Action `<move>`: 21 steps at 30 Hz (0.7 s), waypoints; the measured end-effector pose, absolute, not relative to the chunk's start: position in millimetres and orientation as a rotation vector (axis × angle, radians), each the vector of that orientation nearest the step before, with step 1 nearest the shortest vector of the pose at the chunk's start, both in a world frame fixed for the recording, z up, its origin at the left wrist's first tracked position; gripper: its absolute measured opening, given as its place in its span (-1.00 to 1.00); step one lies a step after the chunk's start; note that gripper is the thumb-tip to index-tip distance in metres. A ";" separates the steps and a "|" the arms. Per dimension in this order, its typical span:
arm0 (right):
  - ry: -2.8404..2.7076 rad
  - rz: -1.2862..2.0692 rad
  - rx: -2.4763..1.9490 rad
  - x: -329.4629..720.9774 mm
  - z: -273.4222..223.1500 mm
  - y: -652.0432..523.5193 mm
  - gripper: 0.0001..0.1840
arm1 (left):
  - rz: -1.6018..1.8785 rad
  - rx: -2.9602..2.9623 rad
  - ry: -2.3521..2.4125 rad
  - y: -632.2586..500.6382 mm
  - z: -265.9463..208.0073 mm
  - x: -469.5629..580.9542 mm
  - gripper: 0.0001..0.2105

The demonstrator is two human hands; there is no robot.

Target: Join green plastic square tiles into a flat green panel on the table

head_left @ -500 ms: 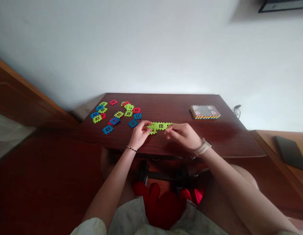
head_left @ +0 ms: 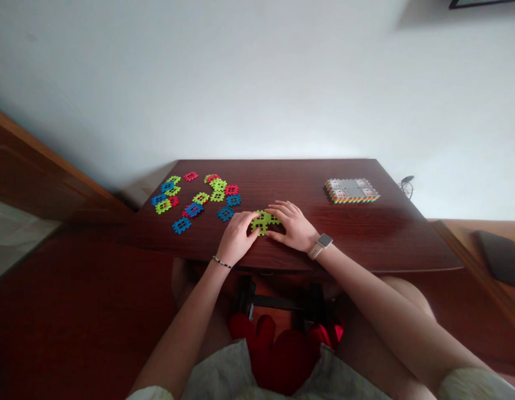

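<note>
Joined lime-green interlocking tiles (head_left: pixel 260 224), with toothed edges and window-like cut-outs, lie low on the table between my hands. My left hand (head_left: pixel 236 238) holds their left side, fingertips at the top and thumb at the lower edge. From the other side, my right hand (head_left: pixel 295 228) curves over the right part, its fingers at the upper edge and its thumb by the lower tile's corner. That hand hides the right end of the green tiles.
On the dark wooden table (head_left: pixel 365 239), several loose blue tiles (head_left: pixel 181 225), red tiles (head_left: pixel 190 176) and green tiles (head_left: pixel 163 206) are scattered at left. A neat stack of grey-topped tiles (head_left: pixel 352 190) stands at back right. A white wall (head_left: pixel 257 83) rises behind.
My right hand has moved left from the far end of the green row and spread over its right part. The left hand stays at the left side, its thumb lower.
</note>
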State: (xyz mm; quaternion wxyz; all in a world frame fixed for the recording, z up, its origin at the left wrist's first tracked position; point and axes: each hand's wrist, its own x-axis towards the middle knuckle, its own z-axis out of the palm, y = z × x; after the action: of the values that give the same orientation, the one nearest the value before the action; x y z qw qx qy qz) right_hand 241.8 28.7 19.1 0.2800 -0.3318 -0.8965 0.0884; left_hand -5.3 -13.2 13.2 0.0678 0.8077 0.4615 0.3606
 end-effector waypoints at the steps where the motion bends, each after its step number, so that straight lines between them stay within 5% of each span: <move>1: -2.402 0.228 -0.877 240.8 18.1 27.8 -0.31 | 1.063 2.464 1.372 -13.0 13.7 -7.5 -0.61; 21: -2.427 0.319 -0.893 241.7 17.2 23.8 -0.52 | 0.953 2.378 1.310 -11.8 13.9 -12.9 -0.47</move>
State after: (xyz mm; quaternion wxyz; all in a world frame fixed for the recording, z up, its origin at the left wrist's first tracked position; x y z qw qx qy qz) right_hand 241.7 23.8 17.2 0.2648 -0.3306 -0.8982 0.1180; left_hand -12.9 -11.8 13.9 0.1319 0.8192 0.4515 0.3283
